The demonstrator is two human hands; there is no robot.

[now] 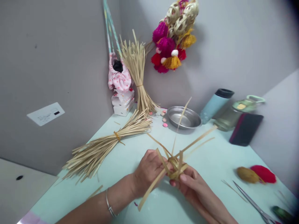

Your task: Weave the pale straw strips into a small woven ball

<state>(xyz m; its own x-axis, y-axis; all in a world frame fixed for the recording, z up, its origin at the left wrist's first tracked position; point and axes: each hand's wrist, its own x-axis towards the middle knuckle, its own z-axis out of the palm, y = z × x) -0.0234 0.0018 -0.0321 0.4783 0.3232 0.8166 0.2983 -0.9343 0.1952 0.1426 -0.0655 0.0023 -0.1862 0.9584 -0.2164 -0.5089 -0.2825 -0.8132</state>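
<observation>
Between my two hands is a small woven ball of flat straw strips (174, 166), with several loose strip ends sticking out in all directions. My left hand (151, 169), with a silver bangle on its wrist, is closed, its fingers gripping the left side of the weave. My right hand (192, 183) pinches the ball from the right, thumb on the near side and fingers beneath. One long strip points down toward the front left, and others reach up and to the right. The left fingertips are partly hidden behind the strips.
A tied straw bundle (109, 143) lies at left; another bundle (139, 77) stands in the corner. Behind my hands are a metal bowl (184, 116), a blue tumbler (215, 105), a green bottle (233, 113) and a phone (246, 129). Yarn (247, 175) and scissors (252, 202) lie right.
</observation>
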